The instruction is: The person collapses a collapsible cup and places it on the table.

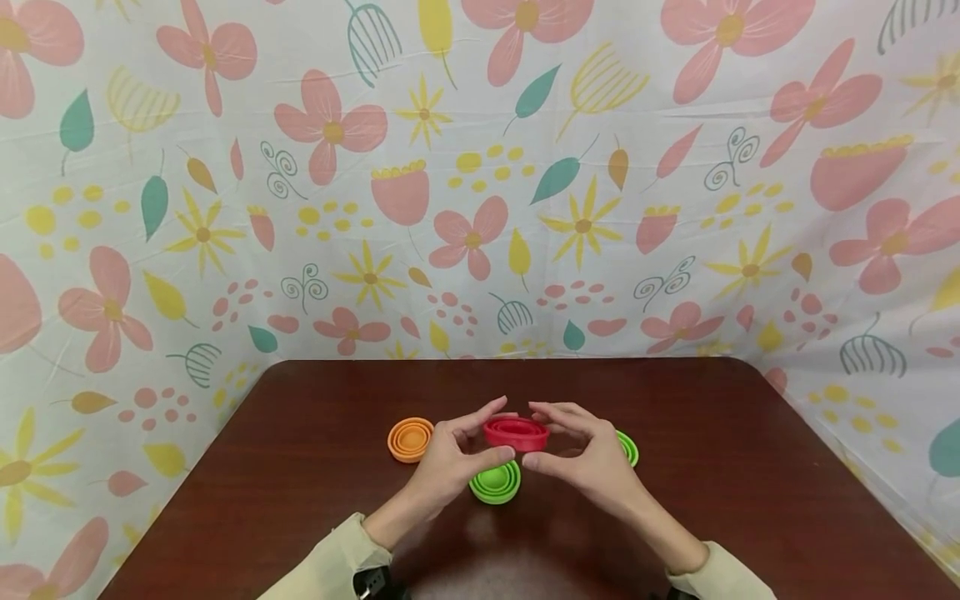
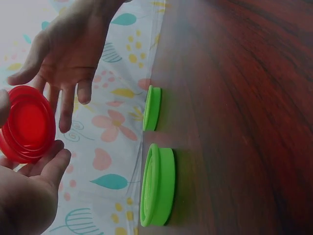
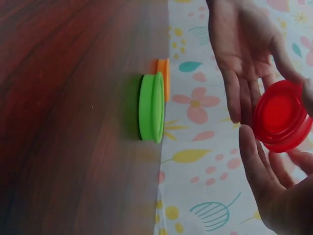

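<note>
A red collapsible cup (image 1: 516,435), folded flat into rings, is up off the table between the two hands. My left hand (image 1: 444,457) holds its left side, thumb in front and fingers behind. On the other side my right hand (image 1: 603,467) holds it with thumb and fingertips at the rim. In the left wrist view the cup (image 2: 30,125) is tilted, its ringed face showing. Under the hands sits a green collapsible cup (image 1: 495,492), also folded flat.
An orange folded cup (image 1: 410,440) lies on the dark wooden table (image 1: 300,500) beyond the left hand. A second green cup (image 1: 631,448) is partly hidden behind the right hand. A flowered cloth (image 1: 480,167) hangs at the table's far edge.
</note>
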Available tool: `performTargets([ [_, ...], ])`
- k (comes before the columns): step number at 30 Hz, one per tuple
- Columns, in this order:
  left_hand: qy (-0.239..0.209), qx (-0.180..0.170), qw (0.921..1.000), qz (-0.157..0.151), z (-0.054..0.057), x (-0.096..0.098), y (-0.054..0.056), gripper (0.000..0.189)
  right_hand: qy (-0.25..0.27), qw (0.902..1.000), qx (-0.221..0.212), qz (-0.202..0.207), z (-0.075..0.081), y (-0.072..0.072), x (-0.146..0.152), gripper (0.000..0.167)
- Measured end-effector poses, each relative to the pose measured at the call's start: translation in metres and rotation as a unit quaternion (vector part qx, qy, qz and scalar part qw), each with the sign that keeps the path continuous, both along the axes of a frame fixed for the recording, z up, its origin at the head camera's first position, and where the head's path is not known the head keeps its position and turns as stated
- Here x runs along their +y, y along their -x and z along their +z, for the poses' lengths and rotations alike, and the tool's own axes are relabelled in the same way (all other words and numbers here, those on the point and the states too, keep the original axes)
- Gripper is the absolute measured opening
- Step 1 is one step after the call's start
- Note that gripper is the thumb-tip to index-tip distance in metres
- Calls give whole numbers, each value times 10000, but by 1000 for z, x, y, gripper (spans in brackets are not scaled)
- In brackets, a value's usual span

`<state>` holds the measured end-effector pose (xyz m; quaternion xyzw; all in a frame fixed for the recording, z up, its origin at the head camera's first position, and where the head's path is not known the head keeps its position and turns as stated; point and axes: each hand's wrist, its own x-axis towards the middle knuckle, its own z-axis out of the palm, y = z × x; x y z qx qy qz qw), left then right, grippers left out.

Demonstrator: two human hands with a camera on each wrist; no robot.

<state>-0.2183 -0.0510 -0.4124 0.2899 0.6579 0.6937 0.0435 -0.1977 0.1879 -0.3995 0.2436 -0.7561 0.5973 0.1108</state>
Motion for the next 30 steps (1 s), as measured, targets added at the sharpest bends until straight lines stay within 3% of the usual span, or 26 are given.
performTargets([
  [7, -157, -157, 9995, -209, 0, 0, 2, 75, 15, 9955, -885, 341, 5, 4, 2, 64],
  [13, -138, -203, 9992, -315, -1, -1, 2, 82, -9, 9901, -1308, 517, 6, 7, 1, 68],
  [25, -8, -380, 9988, -295, -6, -1, 5, 80, 9, 9910, -1127, 723, 3, 12, -1, 75],
  [30, -159, -526, 9974, -476, -6, -2, 8, 82, -61, 9906, -1091, 818, 3, 16, -3, 80],
])
